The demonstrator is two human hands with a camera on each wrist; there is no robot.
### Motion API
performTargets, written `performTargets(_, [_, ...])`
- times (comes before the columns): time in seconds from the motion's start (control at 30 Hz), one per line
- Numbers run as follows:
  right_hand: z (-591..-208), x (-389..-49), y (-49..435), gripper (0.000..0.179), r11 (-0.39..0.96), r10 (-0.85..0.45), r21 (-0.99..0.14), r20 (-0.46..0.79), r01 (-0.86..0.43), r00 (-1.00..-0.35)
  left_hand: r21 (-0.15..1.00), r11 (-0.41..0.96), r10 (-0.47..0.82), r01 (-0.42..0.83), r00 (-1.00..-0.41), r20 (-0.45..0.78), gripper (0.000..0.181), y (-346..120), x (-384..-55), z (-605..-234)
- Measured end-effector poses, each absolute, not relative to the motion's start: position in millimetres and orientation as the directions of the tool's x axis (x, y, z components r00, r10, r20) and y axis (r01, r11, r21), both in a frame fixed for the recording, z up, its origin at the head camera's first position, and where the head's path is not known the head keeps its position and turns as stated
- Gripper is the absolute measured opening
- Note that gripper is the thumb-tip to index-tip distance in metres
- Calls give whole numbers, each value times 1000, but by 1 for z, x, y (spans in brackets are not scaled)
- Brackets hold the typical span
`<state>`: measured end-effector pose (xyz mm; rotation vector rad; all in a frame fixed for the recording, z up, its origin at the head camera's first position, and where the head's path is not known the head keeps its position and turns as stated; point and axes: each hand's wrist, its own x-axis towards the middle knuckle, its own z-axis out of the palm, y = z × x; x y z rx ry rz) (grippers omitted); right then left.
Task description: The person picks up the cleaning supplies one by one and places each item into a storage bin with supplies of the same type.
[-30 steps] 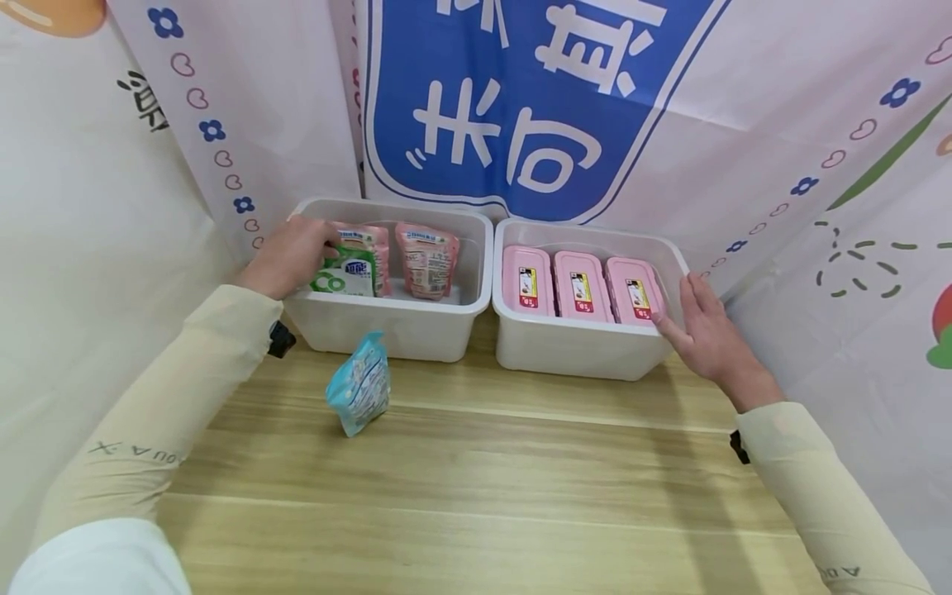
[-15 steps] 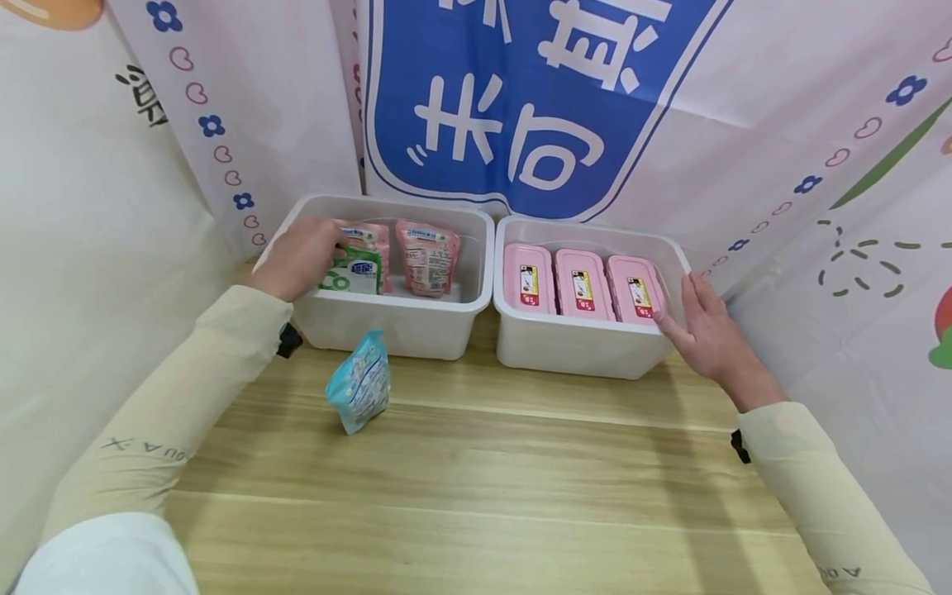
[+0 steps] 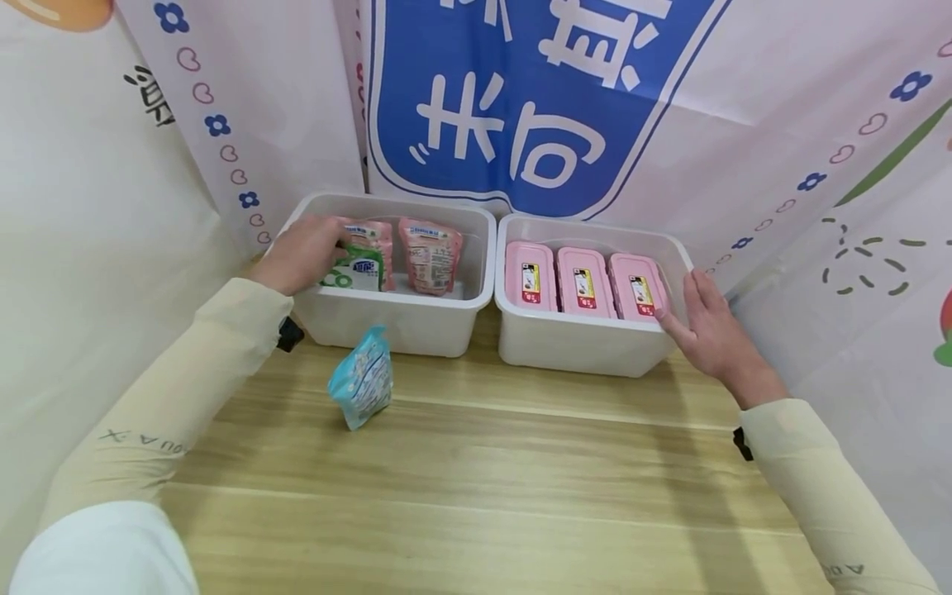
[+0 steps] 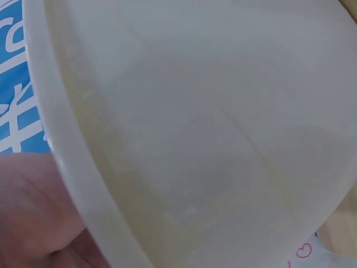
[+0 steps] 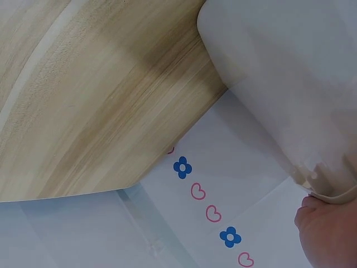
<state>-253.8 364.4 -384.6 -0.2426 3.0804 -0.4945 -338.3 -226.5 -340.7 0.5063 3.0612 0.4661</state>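
In the head view my left hand [image 3: 302, 252] reaches over the side of the left white bin [image 3: 387, 326], fingers curled at the top of a green and white pouch [image 3: 359, 270]. Two pink pouches [image 3: 430, 256] stand in the same bin, one behind the green pouch. From the left wrist, the bin's outer wall [image 4: 212, 123] hides what the fingers hold. My right hand [image 3: 714, 335] rests with straight fingers along the right side of the right white bin [image 3: 580, 347], thumb at its front rim. Three pink lidded boxes [image 3: 585, 283] stand in that bin.
A light-blue pouch [image 3: 364, 378] stands on the wooden table [image 3: 476, 487] in front of the left bin. Behind both bins hangs a printed cloth [image 3: 483, 124], with white cloth walls at both sides. The two bins stand side by side, rims close together.
My left hand has shifted slightly to the right along with the green and white pouch, inside the left bin. The right hand stays at the right bin.
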Motion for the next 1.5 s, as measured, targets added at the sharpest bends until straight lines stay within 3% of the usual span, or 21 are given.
performTargets(0.43, [-384, -254, 362, 94, 941, -159, -301, 1, -152, -987, 247, 940, 241, 236, -971, 13, 26, -228, -323, -306])
performTargets(0.73, [-384, -254, 364, 95, 941, -159, -302, 7, -154, -987, 247, 922, 291, 299, -954, 68, 21, -231, -302, -290])
performTargets(1.03, [-385, -254, 363, 94, 937, -163, -311, 21, -162, -986, 267, 927, 276, 264, -961, -8, 17, -227, -280, -277])
performTargets(1.5, [-386, -255, 363, 94, 934, -168, -315, 31, -169, -985, 310, 895, 359, 322, -931, -70, 22, -215, -250, -281])
